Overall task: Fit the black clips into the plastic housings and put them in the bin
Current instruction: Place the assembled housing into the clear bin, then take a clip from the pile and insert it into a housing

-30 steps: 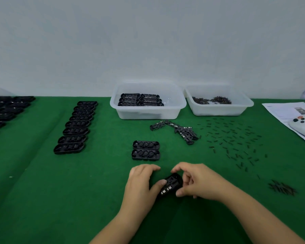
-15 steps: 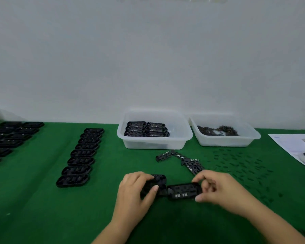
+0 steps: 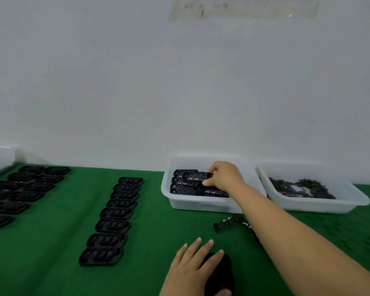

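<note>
Black housing (image 3: pixel 198 175) (white marks showing) held by right hand (image 3: pixel 224 176) over bin (image 3: pixel 201 205)

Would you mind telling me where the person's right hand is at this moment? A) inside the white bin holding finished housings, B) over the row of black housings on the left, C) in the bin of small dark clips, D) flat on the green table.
A: the right hand reaches into the white bin, pinching a black housing above the stacked ones.
</note>
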